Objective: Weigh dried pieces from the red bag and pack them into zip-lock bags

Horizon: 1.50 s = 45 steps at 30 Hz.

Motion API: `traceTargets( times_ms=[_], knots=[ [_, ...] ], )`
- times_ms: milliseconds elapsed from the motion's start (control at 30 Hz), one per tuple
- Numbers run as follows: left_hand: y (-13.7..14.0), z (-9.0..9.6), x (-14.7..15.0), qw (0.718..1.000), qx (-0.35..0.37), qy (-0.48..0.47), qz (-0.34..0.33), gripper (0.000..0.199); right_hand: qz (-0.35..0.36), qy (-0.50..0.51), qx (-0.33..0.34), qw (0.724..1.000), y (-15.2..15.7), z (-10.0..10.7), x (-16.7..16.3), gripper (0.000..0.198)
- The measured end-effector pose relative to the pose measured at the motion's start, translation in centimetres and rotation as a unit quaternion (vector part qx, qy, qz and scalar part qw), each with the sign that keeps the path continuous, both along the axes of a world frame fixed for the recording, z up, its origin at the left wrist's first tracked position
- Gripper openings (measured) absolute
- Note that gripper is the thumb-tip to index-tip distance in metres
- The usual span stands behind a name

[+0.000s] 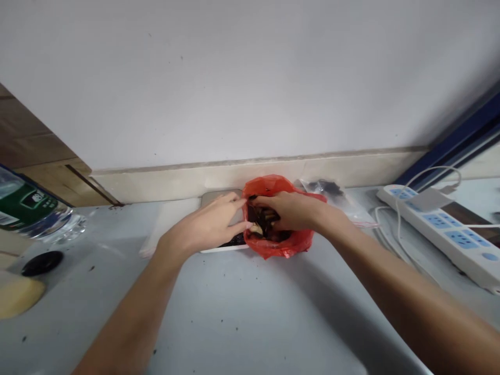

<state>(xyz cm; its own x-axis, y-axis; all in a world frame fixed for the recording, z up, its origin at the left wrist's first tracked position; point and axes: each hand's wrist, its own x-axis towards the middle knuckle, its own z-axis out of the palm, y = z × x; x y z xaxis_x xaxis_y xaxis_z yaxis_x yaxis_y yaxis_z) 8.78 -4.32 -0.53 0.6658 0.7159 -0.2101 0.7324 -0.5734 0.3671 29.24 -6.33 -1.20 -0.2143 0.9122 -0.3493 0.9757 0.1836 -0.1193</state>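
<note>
Both together, straight ahead over the tabletop (219, 307): left hand (211, 219) at the left rim of the red bag (279, 250), thumb parted from fingers, no telling whether pinching the film; right hand (289, 208) the nearer, dipped right into the mouth, fingertips lost among dark contents (266, 229), hold impossible to call. Roundish opening, no clear long axis, thin crinkled red plastic, yellowish bits inside. Tucked just left, white-rimmed tray (224, 250). Beyond, bare wall (250, 94).
</note>
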Motion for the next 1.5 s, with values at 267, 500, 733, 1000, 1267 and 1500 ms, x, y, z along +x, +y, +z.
traceTargets(
  times_ms=[267,500,733,1000,1267,1500],
  knots=[
    [-0.3,0.4,0.0,0.999,0.007,-0.05,-0.012,0.058,0.035,0.129,0.046,0.99,0.3,-1.9,1.8,0.044],
    [-0.1,0.8,-0.3,0.998,0.006,-0.057,-0.017,0.064,-0.038,0.171,0.043,0.984,0.5,-0.5,4.6,0.028],
    [0.1,1.4,-1.3,0.996,0.022,-0.08,-0.027,0.062,0.001,0.33,-0.042,0.943,-0.4,1.8,5.2,0.021],
    [1.6,2.6,-5.5,0.998,0.01,0.009,0.06,0.071,0.022,0.427,0.008,0.904,0.6,3.8,0.6,0.023],
    [3.5,1.9,-7.7,0.976,-0.059,0.151,0.145,0.081,-0.001,0.311,-0.034,0.95,4.9,2.2,-6.4,0.002],
    [3.9,1.3,-8.0,0.977,-0.058,0.154,0.138,0.077,0.031,0.171,-0.141,0.975,6.4,1.1,-8.2,0.017]
  ],
)
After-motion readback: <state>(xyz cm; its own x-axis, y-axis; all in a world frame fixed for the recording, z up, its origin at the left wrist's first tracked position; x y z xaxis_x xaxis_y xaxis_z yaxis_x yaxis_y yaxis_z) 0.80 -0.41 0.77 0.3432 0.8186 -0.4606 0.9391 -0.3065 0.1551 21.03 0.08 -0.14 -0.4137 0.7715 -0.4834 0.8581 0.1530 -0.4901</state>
